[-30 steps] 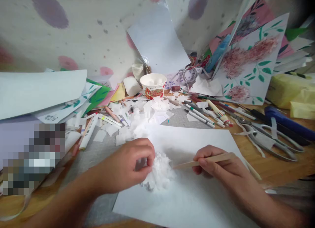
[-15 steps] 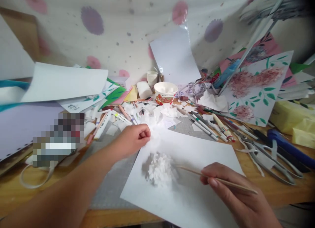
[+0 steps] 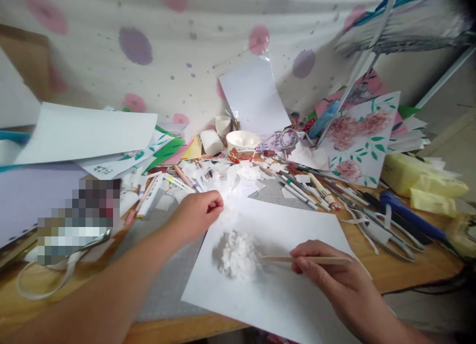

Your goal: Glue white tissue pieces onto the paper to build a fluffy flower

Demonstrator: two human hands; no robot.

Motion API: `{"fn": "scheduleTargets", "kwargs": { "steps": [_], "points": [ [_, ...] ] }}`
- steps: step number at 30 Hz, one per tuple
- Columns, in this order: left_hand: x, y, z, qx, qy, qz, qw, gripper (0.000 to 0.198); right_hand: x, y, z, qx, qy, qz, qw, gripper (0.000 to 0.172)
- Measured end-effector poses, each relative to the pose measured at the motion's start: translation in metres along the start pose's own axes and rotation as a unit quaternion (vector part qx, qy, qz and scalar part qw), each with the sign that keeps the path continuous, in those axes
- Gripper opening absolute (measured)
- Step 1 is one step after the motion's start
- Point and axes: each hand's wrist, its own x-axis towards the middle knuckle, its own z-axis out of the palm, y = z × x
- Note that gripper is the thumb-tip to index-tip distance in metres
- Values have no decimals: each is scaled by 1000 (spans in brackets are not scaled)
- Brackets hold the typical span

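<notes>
A white sheet of paper [image 3: 297, 294] lies in front of me with a fluffy cluster of small white paper pieces [image 3: 238, 255] stuck near its left half. My right hand [image 3: 327, 274] is closed around a thin wooden stick [image 3: 297, 259], whose tip points at the cluster's right edge. My left hand [image 3: 197, 212] rests at the sheet's top left corner, fingers curled in a pinch at the edge of a pile of white paper scraps [image 3: 230, 178]. What the fingers pinch is too small to make out.
A paper cup [image 3: 242, 145] stands behind the scraps. Pens and markers [image 3: 305, 185], scissors [image 3: 379, 225] and a blue tool [image 3: 409, 215] lie to the right. Flower pictures [image 3: 357, 136] lean at the back right. Loose sheets [image 3: 85, 131] pile up on the left.
My left hand left the paper cluster and moved up to the scrap pile. My right hand drew back to the right, then brought the stick level toward the cluster again.
</notes>
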Motion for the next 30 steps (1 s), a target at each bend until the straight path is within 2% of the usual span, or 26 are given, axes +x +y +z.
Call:
{"fn": "scheduleTargets", "kwargs": {
  "steps": [2,6,11,15,17,19,22,26,28,30],
  "points": [
    [-2,4,1,-6,-5,11,1000,11,0,-3,1,9,5,8,1000,24],
    [-4,9,4,-17,-10,25,999,10,1,-8,1,22,-13,13,1000,19],
    [-9,15,10,-29,-10,45,999,9,-1,-3,1,35,4,21,999,21],
    [-14,20,13,-21,5,57,998,10,-4,0,0,56,-17,26,998,19],
    [-17,23,13,-6,23,109,994,11,-7,-1,-2,65,-42,4,997,15],
    [-22,27,14,3,29,204,979,18,-9,-2,-5,69,-50,-42,996,9],
    [-30,33,18,15,13,299,954,31,-10,2,-5,82,-46,-122,988,20],
    [-35,39,27,69,-27,295,953,32,-8,10,-4,139,-40,-148,978,20],
    [-35,40,30,105,-58,283,952,31,-5,14,-8,153,-31,-120,980,24],
    [-34,41,31,127,-72,281,949,32,-1,17,-12,139,-9,-70,988,18]
  ]
}}
